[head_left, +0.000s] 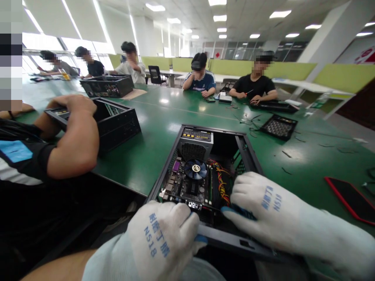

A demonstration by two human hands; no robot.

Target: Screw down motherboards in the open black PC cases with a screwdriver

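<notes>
An open black computer case [253, 154] lies on the green table in front of me. Inside it are a power supply [197, 141], a round fan [196, 169] over the circuit board, and bundled red, yellow and black cables [221, 183]. My left hand [166, 234], in a white glove with blue fingertips, is closed over the near edge of the case. My right hand [258, 207], gloved the same way, has its fingers bent at the right side of the case by the cables; its fingertips are partly hidden, and anything in them cannot be made out.
A person's arm [74, 136] reaches into another black case [120, 127] at the left. A red-edged black object [351, 199] lies at the right. Beyond are a black tray-like part [279, 127], loose cables and several seated people across the green table [125, 164].
</notes>
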